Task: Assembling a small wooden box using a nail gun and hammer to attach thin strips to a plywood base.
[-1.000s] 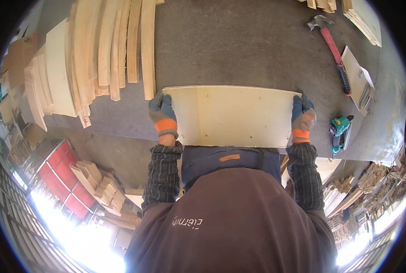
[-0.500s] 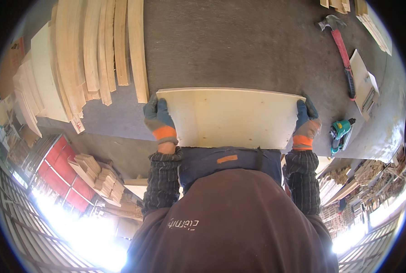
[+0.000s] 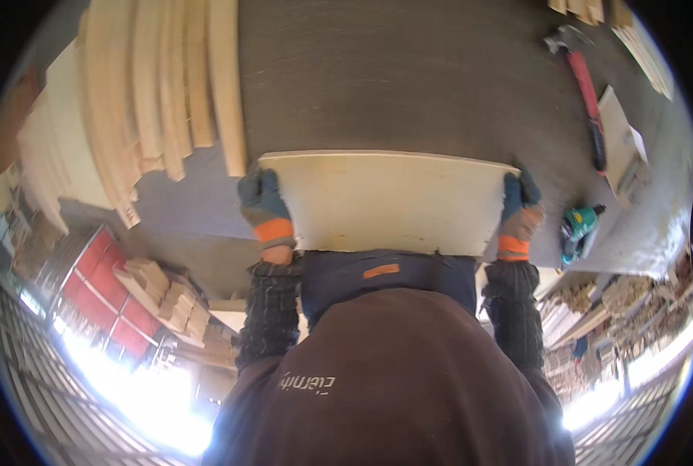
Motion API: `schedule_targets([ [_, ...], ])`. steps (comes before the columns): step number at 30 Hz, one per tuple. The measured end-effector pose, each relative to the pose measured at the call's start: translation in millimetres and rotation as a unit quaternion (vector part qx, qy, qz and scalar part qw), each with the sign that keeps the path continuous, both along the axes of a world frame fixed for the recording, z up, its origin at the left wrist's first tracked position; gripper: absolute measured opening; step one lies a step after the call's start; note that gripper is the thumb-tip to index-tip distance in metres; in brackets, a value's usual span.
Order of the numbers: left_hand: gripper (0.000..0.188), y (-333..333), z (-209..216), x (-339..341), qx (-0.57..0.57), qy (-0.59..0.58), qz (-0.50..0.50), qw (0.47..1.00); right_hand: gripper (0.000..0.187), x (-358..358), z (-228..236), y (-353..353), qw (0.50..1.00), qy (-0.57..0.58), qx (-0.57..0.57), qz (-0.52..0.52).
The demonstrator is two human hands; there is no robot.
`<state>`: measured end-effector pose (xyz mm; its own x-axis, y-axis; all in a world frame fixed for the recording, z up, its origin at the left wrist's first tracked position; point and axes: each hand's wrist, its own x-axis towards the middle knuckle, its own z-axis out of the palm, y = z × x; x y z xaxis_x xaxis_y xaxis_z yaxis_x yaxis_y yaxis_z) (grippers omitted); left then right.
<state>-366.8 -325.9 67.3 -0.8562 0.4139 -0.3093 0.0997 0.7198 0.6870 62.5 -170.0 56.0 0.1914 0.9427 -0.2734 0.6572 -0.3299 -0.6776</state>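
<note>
In the head view, slightly blurred, holding a rectangular pale wooden panel (image 3: pixel 389 203) between two gloved hands, one at each short end. Clamped on the left end with the fingers of the left hand (image 3: pixel 267 206), and on the right end with the fingers of the right hand (image 3: pixel 522 208), in both cases close to the far corner, with the other fingertips partly hidden behind the wood. Running with its long axis sideways, from the left fingers to the right fingers, with one broad face turned up. Showing a thin far edge, a little bowed, and reaching with the near long edge toward the person's waist (image 3: pixel 444 278). Not possible to tell whether resting on the dark tabletop (image 3: pixel 401 89) or raised above it.

Showing beyond and to the left of the left fingers, a row of long wooden slats (image 3: pixel 148 85), ending at the nearest one just beside these fingers. Lying beyond and to the right of the right fingers, a claw hammer (image 3: pixel 585 93) with red and black handle. Near the right fingers, farther to the right, also showing a green power drill (image 3: pixel 579 227).
</note>
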Motion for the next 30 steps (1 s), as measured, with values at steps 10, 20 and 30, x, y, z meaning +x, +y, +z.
schedule_targets([
  [10, 0.027, 28, 33, -16, 0.005, 0.015, -0.132, 0.991, 0.034, -14, 36, 26, 0.995, 0.023, -0.046, 0.082],
  [20, 0.031, 37, 43, -35, -0.076, 0.056, -0.323, 0.942, 0.028, -5, 46, 44, 0.962, -0.097, -0.068, 0.245],
  [30, 0.030, 29, 36, -38, -0.090, 0.041, -0.327, 0.940, 0.026, -9, 50, 42, 0.964, -0.087, -0.035, 0.251],
])
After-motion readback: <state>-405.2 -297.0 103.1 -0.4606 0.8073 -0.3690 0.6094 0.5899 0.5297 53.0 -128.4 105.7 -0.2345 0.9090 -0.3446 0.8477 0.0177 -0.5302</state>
